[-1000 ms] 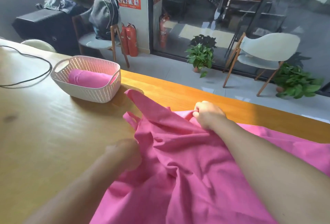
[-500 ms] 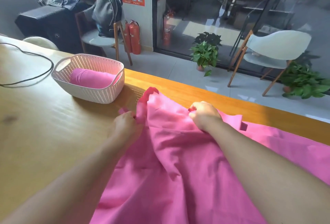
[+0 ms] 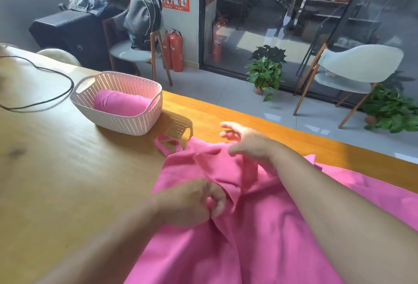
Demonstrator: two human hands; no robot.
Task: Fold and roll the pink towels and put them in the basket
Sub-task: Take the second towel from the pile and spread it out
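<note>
A: Nearest us, our left hand (image 3: 194,202) pinches a ridge of the pink towel (image 3: 260,234) spread along the tabletop's (image 3: 56,170) near edge

B: Right hand (image 3: 248,143) open, fingers spread; flatten wrinkles first. The basket (image 3: 126,125) toward the far edge already holds a rolled towel (image 3: 119,102)

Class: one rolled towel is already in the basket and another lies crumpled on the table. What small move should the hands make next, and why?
Probably spread the crumpled pink towel flat. The left hand pinches a fold, the right hand is open, and ridges remain, so folding cannot start cleanly.
</note>
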